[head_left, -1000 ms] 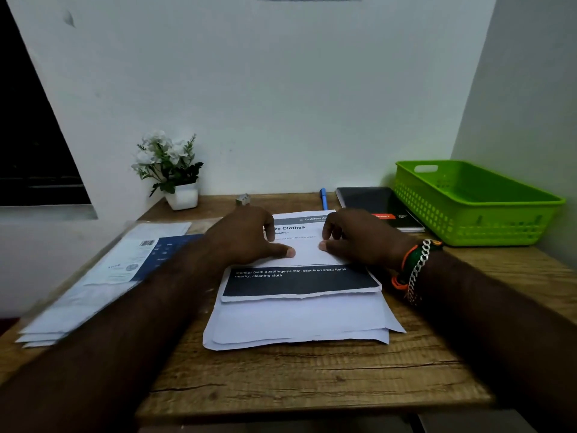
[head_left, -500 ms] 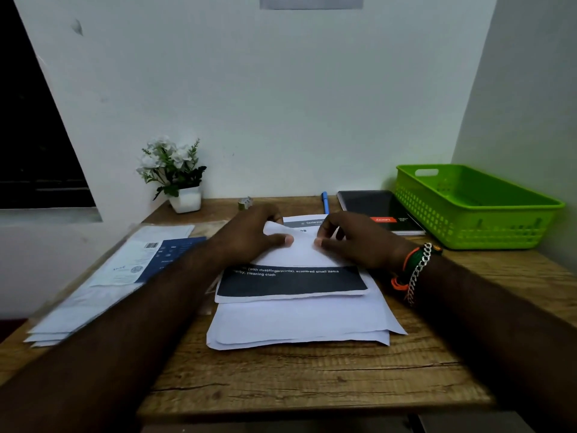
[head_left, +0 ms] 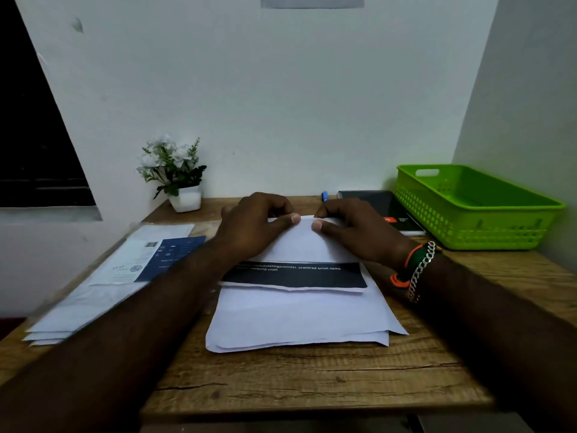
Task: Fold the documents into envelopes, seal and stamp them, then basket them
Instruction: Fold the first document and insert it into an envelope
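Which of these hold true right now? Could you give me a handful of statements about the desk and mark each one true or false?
1. Both hands, left hand and right hand, rest on the folded document. True.
2. The green basket already holds envelopes. False: nothing shows inside it.
3. The flower pot stands at the back of the desk, on the left. True.
4. The bracelets are on the left wrist. False: they are on the right wrist.
5. The folded document lies on a stack of white sheets. True.
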Action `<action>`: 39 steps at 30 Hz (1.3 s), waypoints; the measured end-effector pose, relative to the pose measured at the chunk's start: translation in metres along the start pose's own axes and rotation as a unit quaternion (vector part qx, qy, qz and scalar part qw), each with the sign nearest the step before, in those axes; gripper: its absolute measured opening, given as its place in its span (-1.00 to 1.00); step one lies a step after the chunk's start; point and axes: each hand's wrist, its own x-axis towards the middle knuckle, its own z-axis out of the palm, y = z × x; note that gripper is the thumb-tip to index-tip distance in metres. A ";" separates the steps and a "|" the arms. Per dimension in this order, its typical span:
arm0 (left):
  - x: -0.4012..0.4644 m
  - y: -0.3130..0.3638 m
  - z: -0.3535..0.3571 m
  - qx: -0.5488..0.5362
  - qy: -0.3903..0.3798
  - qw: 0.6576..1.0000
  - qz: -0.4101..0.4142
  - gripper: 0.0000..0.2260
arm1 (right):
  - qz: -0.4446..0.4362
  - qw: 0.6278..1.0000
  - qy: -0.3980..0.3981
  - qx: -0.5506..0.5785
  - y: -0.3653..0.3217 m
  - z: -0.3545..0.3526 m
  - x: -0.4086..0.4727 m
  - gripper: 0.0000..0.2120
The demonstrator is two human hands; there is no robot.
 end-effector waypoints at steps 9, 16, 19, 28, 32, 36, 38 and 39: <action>0.002 -0.037 -0.036 -0.013 -0.078 0.997 -0.021 -0.76 | 0.017 1.000 -0.011 -0.019 0.009 -0.007 -0.001 -0.89; 0.005 -0.038 -0.028 -0.070 -0.047 0.996 -0.008 -0.91 | 0.036 0.999 0.015 0.001 0.017 -0.013 0.001 -0.85; 0.005 -0.039 -0.028 -0.068 -0.035 0.997 -0.008 -0.94 | 0.038 0.999 0.029 0.007 0.017 -0.013 0.000 -0.87; 0.004 -0.039 -0.037 -0.051 0.012 0.999 -0.006 -0.96 | 0.074 0.994 0.078 0.013 0.033 -0.029 -0.001 -0.88; 0.000 -0.031 -0.047 -0.056 0.035 0.998 0.024 -0.91 | 0.023 0.995 0.098 0.027 0.019 -0.034 -0.001 -0.92; -0.006 -0.021 -0.048 -0.072 0.001 0.997 0.024 -0.85 | -0.012 0.997 0.065 0.029 0.010 -0.034 -0.004 -0.91; -0.009 -0.018 -0.046 -0.072 -0.036 0.997 0.019 -0.85 | -0.022 0.999 0.032 0.015 0.009 -0.032 -0.006 -0.88; -0.009 -0.018 -0.044 -0.071 -0.053 0.996 0.017 -0.86 | -0.021 1.000 0.016 0.017 0.009 -0.031 -0.007 -0.87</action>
